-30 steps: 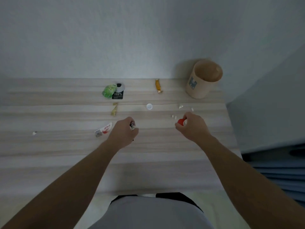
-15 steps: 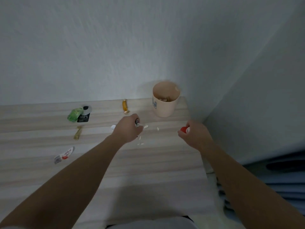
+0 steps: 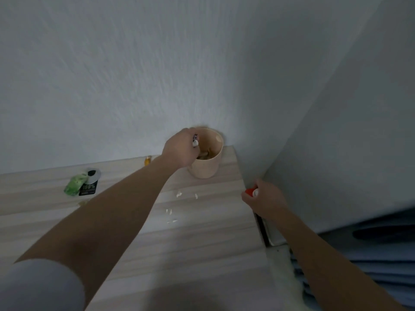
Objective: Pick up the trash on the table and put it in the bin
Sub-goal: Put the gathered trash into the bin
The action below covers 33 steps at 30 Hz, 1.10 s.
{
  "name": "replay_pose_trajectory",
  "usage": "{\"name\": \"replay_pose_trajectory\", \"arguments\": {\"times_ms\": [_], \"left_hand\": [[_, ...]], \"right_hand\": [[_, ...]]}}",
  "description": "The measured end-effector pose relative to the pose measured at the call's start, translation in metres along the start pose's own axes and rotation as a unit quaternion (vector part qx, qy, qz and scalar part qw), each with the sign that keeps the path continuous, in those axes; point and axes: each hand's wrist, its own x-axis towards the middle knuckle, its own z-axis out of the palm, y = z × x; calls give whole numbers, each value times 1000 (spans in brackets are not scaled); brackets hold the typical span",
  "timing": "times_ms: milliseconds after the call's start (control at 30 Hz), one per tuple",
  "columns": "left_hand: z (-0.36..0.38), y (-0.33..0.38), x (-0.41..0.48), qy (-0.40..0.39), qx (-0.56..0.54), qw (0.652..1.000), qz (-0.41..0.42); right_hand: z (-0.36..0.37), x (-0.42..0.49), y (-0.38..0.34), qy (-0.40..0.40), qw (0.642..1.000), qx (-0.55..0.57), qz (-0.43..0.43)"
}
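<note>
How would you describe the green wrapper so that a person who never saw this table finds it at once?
Start at the wooden table against the white wall and look along its back edge, left of the beige bin. There the green wrapper lies beside a black packet with a silver lid. It is the only bright green thing; the candy nearer the bin is orange.

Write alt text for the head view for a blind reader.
A person's left hand holds a small white scrap over the beige bin at the far right corner of a wooden table. The right hand grips a red-and-white piece near the table's right edge. A green wrapper, black packet, yellow candy and white crumbs lie on the table.
</note>
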Motion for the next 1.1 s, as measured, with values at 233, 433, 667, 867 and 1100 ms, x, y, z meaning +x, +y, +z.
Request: {"name": "replay_pose_trajectory", "arguments": {"times_ms": [233,433,667,867,1100], "left_hand": [[13,-1,34,-35,21,999,8],[22,-2,52,-16,7,999,28],[30,-9,57,-61,72,995,45],[25,-25,46,-51,142,988,41],[9,-40,25,-26,152,988,10]], "right_hand": [[8,19,13,-14,999,4,36],[11,27,18,-37,998,15,45],[10,36,19,-32,998,20,51],[14,34,12,-28,999,14,38],[11,31,7,-30,999,20,33]]}}
